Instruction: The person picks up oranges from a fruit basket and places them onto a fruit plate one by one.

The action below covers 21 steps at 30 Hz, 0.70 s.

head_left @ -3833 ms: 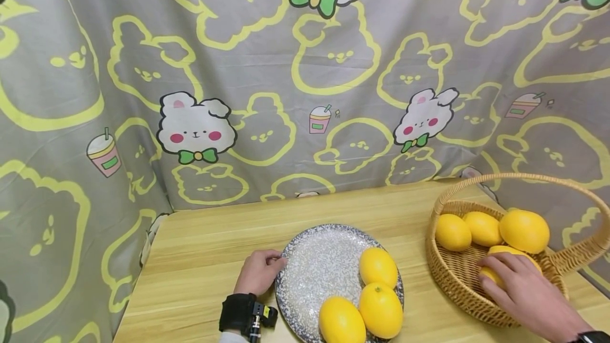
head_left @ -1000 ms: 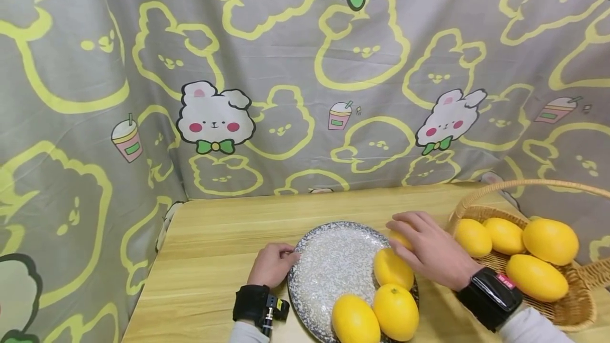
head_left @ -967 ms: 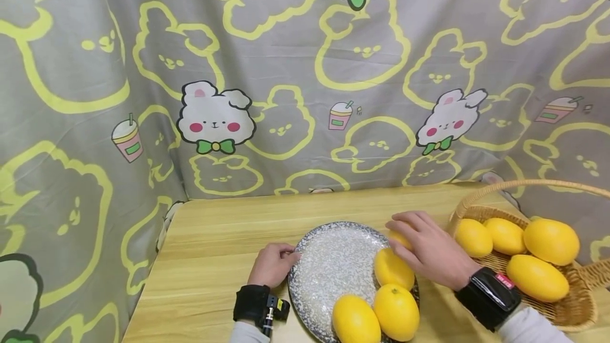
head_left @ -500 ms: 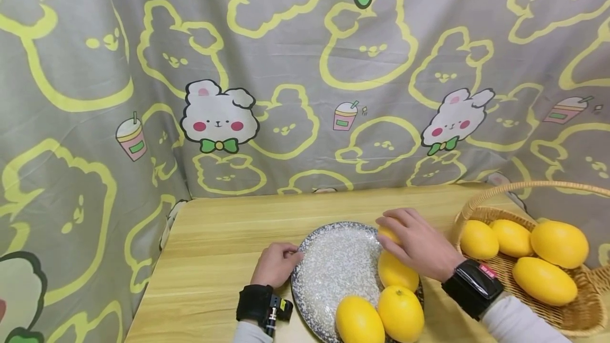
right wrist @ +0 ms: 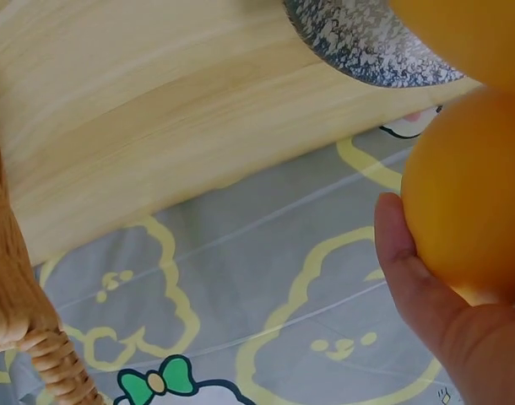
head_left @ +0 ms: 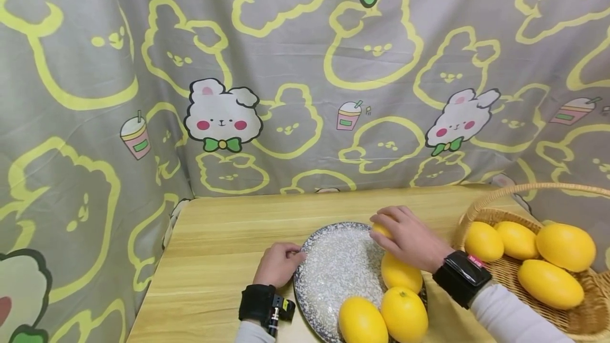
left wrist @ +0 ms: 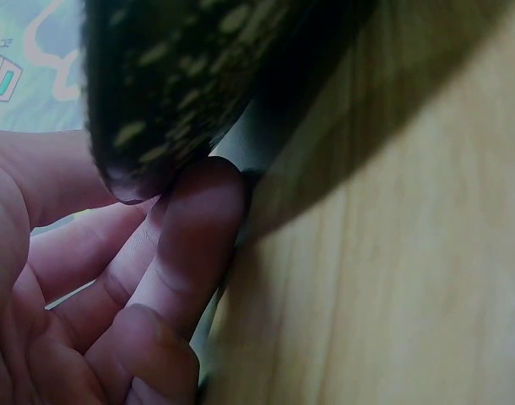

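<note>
A round speckled grey plate (head_left: 333,258) with a dark rim lies on the table. My left hand (head_left: 278,264) pinches its left rim, and the left wrist view shows fingers (left wrist: 203,228) curled under the plate's edge. Over the plate's far right part, my right hand (head_left: 412,240) grips a round yellow citrus fruit (head_left: 383,231), mostly covered by the fingers in the head view. In the right wrist view, the thumb lies along this held fruit (right wrist: 468,186). Several more yellow fruits (head_left: 404,314) sit together on the plate's right and near side, one partly behind the right hand.
A wicker basket (head_left: 593,316) with a tall arched handle (head_left: 538,187) stands on the right, several yellow fruits (head_left: 550,283) inside. Behind the wooden table (head_left: 229,232) hangs a grey cartoon-print curtain (head_left: 286,57), which also covers the left side.
My right hand has carried a fruit out of the basket to the plate, then shifted slightly left over its far right part. The left hand stays on the rim. The head view has turned left.
</note>
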### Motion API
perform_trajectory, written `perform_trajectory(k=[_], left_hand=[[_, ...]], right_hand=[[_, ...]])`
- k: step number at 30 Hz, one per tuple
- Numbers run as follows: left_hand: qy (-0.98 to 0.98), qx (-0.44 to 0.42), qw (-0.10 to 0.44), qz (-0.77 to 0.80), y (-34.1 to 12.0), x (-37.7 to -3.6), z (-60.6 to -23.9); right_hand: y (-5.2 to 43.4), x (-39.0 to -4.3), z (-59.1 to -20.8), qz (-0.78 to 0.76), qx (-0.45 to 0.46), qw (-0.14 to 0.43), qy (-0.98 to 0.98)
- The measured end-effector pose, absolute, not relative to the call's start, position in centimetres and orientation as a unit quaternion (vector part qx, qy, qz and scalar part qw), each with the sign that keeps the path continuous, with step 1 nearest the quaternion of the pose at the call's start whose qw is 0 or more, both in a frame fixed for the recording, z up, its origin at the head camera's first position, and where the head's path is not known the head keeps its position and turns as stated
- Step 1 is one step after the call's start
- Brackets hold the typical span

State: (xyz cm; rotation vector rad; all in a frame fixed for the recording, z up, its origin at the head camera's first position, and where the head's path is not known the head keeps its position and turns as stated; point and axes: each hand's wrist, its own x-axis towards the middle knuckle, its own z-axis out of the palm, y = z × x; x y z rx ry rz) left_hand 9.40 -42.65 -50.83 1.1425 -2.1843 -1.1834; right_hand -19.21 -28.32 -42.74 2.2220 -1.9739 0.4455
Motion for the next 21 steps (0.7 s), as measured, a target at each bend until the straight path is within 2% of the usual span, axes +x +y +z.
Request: perform_trajectory(k=[10, 21], left_hand=[[-0.783, 0.408, 0.204, -0.422, -42.6, 9.4, -50.8], [-0.778, 0.416, 0.197, -0.427, -42.7, 9.4, -50.5]], right_hand=[[-29.5, -18.9, -43.5, 0.138, 0.730, 0.038, -0.668], [-30.4, -18.6, -44.5, 0.126, 0.733, 0.032, -0.668]])
